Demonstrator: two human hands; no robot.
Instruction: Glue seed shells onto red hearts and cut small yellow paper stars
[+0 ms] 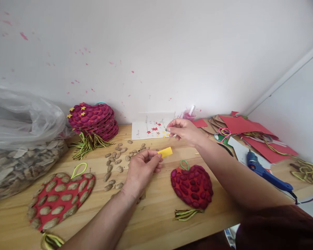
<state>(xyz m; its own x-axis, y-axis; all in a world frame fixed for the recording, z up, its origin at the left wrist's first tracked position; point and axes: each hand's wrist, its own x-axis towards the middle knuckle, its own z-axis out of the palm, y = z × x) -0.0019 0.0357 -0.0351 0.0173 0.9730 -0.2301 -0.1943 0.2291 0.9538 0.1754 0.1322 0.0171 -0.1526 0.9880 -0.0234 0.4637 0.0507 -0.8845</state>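
Fingertips and thumb of the left hand (143, 168) are pressed together on one yellow strip (165, 152), held flat above the middle of the tabletop (156, 222). Thumb and forefinger of the right hand (184, 131) nearly meet, raised beyond the strip and apart from it; whether they pinch something small cannot be told. Handling the strip seems to be the step in hand, and the next move likely calls for a light, steady pinch, since paper so thin would bend easily.

Just below, one magenta heart (191, 187) lies flat, with one red star (178, 170) near its green loop. Behind the hands, one white sheet (137, 131) bears several red and yellow stars, too small to count surely. More than twenty loose peanuts (119, 169) lie left of the strip, some hidden by the forearm. Farther left come one unpainted peanut heart (59, 188), one stack of magenta hearts (101, 118), about five deep, with at least four yellow stars on top, and one plastic bag (23, 114) of peanuts. On the right lies one blue glue gun (271, 176), near several red sheets (243, 125).
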